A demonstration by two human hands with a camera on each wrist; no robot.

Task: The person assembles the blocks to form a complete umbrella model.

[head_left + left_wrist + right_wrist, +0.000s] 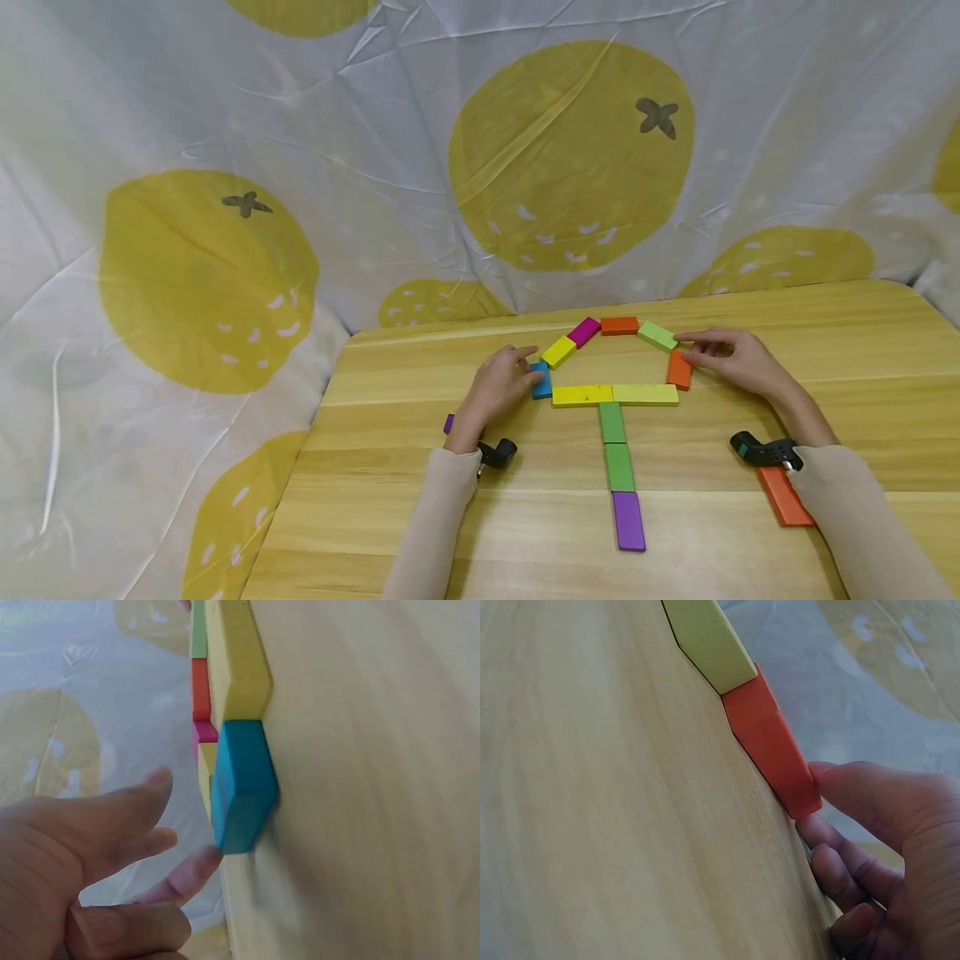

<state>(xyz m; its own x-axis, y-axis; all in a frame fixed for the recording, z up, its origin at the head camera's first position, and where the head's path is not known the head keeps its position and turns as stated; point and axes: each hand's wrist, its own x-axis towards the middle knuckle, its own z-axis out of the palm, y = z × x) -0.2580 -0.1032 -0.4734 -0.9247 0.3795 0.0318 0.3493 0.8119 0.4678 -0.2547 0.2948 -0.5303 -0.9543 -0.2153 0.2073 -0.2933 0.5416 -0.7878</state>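
Flat coloured blocks lie end to end in an umbrella-like outline on the table. My left hand (501, 382) is at the blue block (542, 381) on the left end; in the left wrist view one fingertip touches its near corner, while the thumb (154, 784) stays apart. My right hand (738, 360) is by the orange block (679, 370) at the right end, thumb (836, 780) against its outer side. Its index finger reaches the light green block (657, 336). A yellow block (582, 395) and a pale yellow block (645, 394) form the straight base.
Two green blocks (619, 467) and a purple block (628, 521) run down from the base. Yellow (558, 352), magenta (583, 332) and orange-red (619, 326) blocks complete the arch. A loose red-orange block (784, 497) lies under the right forearm; a purple piece (448, 423) is beside the left wrist.
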